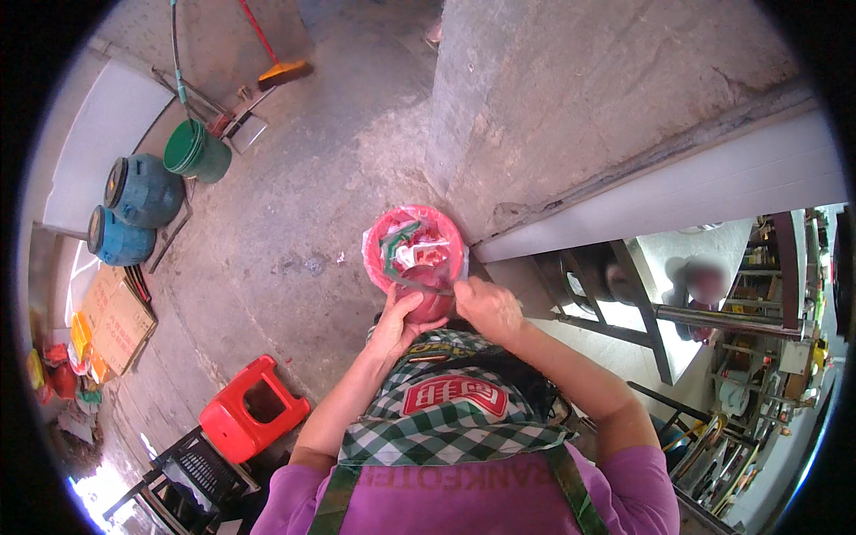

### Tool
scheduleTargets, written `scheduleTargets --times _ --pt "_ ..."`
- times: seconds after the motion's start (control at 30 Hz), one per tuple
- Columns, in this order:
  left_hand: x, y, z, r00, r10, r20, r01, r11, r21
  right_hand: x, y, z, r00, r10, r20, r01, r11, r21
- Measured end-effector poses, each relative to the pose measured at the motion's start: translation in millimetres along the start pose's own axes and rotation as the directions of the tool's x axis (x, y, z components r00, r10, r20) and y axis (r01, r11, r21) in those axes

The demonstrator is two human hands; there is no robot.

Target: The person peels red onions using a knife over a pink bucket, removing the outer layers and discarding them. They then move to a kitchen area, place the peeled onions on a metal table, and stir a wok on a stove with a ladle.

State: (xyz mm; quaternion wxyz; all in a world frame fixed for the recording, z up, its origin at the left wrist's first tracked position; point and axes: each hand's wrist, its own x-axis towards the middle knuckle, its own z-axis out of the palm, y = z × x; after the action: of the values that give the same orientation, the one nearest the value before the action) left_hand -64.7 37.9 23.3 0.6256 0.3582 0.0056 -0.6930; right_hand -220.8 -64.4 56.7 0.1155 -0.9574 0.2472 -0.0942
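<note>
My left hand [401, 317] holds a reddish round object [428, 304], whose exact kind I cannot tell, with the thumb on its near left side. Close to its right side is my right hand [487, 309], closed on the end of a thin grey tool, perhaps a knife or peeler [438, 289], which lies across the round object. Both hands are at the near rim of a pink plastic bin [455, 234] lined with a clear bag. Inside the bin lie crumpled wrappers [428, 254] and a green strip of packaging [394, 251].
A concrete wall [535, 120] rises just beyond the bin to the right. At left are a red plastic stool [231, 428], flattened cardboard [119, 319], blue barrels [150, 190], green buckets [207, 157] and a broom [284, 72]. A person [705, 287] appears beyond the metal frame at right.
</note>
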Motion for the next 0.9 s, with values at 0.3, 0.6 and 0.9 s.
scheduleTargets --times 0.3,0.6,0.9 --pt "-10.0 -0.2 -16.4 0.973 -0.211 -0.098 0.192 0.966 -0.172 -18.4 26.6 2.6 0.995 -0.047 0.083 0.046 0.999 0.018" --pt "-17.5 2.1 -25.8 0.947 -0.316 -0.055 0.302 0.935 -0.186 -9.1 25.4 18.5 0.995 -0.094 0.039 0.094 0.995 -0.019" --pt "-14.5 4.5 -6.9 0.984 -0.146 -0.1 0.154 0.985 0.074 1.6 2.6 11.1 0.984 0.09 0.153 -0.091 0.996 0.002"
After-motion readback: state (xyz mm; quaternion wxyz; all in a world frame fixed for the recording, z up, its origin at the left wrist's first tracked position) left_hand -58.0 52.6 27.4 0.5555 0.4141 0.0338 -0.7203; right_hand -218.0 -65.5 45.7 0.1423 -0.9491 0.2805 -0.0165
